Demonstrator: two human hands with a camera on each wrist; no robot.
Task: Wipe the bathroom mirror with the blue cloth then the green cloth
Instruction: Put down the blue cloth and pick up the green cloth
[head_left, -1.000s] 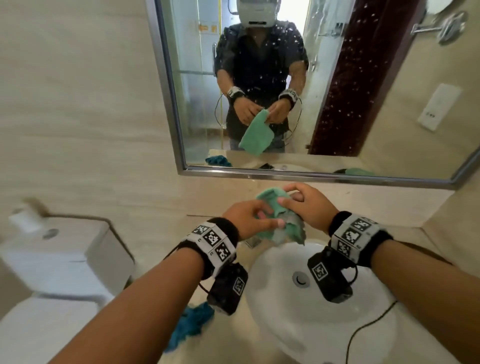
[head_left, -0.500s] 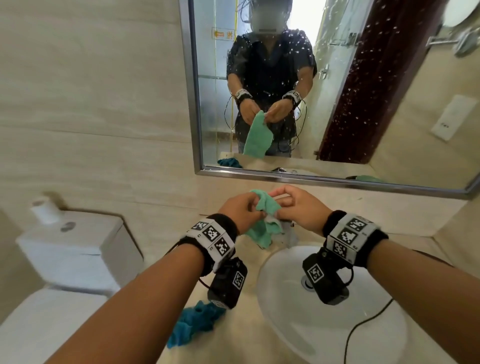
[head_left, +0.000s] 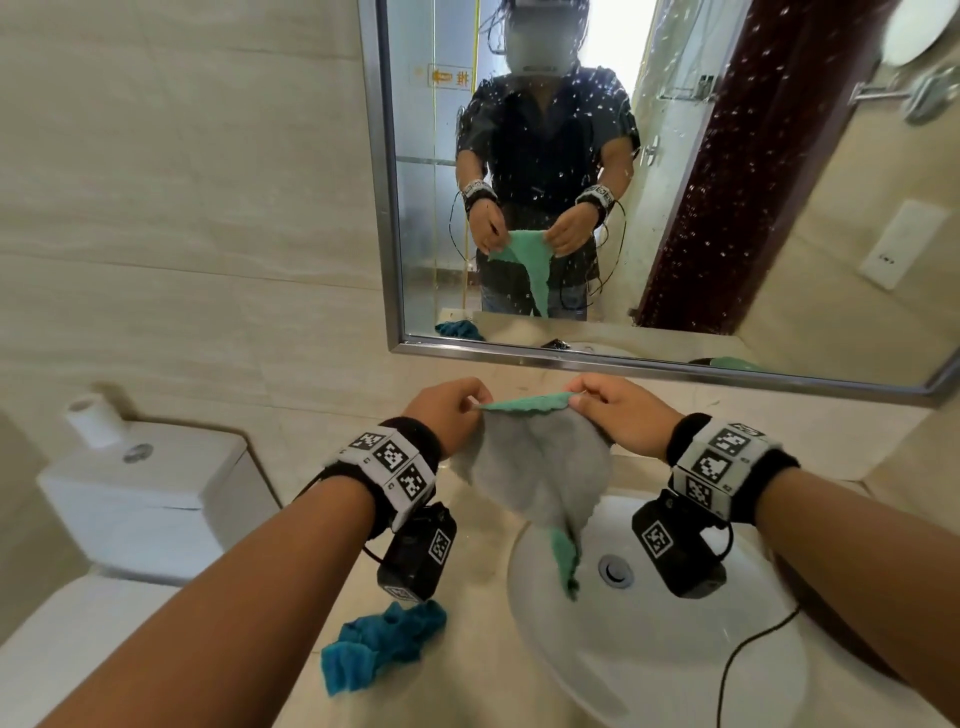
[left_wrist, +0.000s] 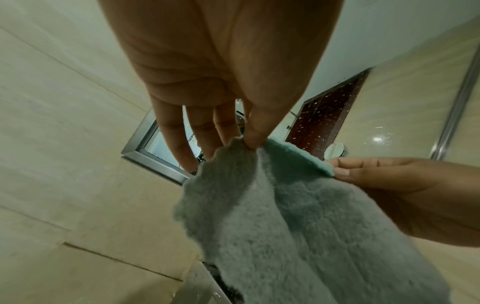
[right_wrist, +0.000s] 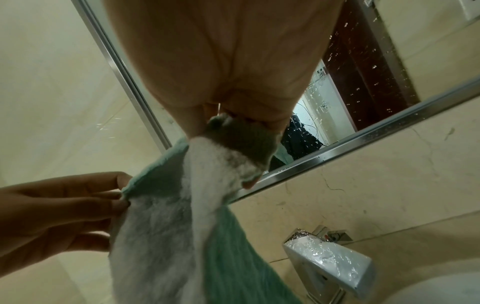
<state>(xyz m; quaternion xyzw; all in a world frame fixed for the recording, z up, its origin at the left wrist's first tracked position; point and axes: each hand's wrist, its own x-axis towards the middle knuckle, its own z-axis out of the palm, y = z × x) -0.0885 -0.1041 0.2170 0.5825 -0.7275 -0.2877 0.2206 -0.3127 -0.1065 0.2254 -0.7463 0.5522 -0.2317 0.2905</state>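
Both hands pinch the top edge of the green cloth (head_left: 535, 467): the left hand (head_left: 447, 415) takes one corner, the right hand (head_left: 623, 415) the other. The cloth hangs between and below them, over the sink (head_left: 675, 649). The blue cloth (head_left: 382, 644) lies crumpled below the left wrist; the spotted mirror (head_left: 727, 208) stands beyond the grip.

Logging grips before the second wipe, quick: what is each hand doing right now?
Left hand: pinching one top corner of the green cloth.
Right hand: pinching the other top corner.
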